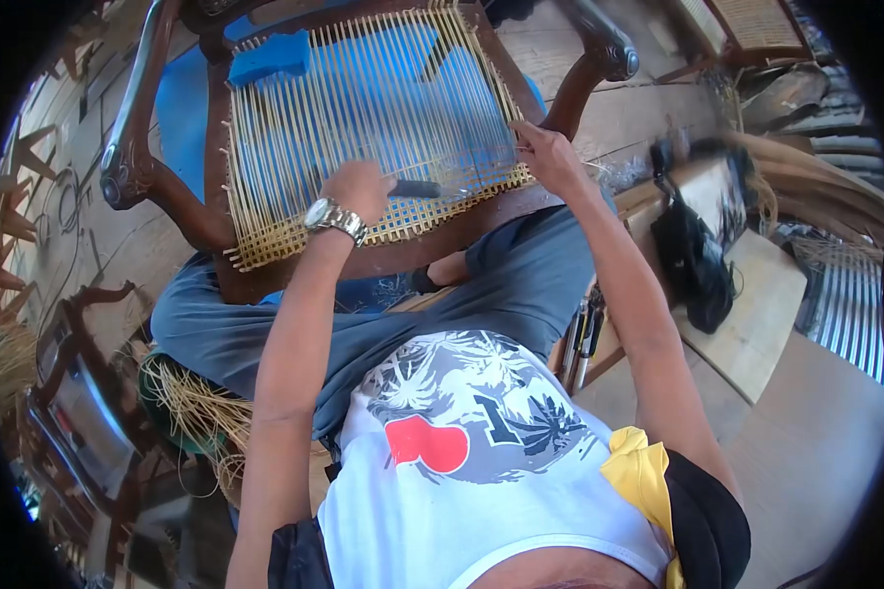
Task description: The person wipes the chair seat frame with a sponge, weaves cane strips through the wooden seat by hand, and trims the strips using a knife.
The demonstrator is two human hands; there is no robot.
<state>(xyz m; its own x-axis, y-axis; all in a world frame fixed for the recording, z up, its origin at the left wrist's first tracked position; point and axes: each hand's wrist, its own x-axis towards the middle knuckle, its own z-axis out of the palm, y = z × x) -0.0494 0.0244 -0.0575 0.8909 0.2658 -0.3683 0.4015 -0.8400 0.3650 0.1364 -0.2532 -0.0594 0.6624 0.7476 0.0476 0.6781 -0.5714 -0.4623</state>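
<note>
A carved wooden chair frame lies across my lap, its seat strung with pale cane strands. Cross strands form a tight woven band along the edge nearest me. My left hand, with a metal watch at the wrist, is closed around a dark-handled tool over the strands; the tool's thin metal end points right. At the seat's right edge my right hand has its thumb and fingers pressed together; whatever they hold is too small to tell. A blue block rests at the seat's far left corner.
Chair arms rise on both sides of the seat. Loose cane sits at lower left beside another wooden chair. To the right are a black bag, a pale board and several upright tools.
</note>
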